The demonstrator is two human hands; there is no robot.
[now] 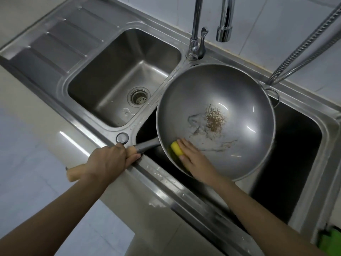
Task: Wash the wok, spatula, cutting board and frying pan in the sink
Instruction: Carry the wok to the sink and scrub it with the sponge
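The wok [215,122] could tip: left hand [108,161] gripped its handle [77,171], right hand [195,157] pressed a sponge [176,149] flat-fingered near the rim.

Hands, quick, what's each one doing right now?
Left hand: closed around the wok handle.
Right hand: fingers straight, pressing the yellow sponge against the wok.

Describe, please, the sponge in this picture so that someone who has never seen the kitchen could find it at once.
Start at the double steel sink; its right-hand basin holds a large grey wok. On the wok's inner wall, at the near rim, close to the handle, the right hand presses a small sponge under flat fingers. It is the only bright yellow thing there, amid grey metal.
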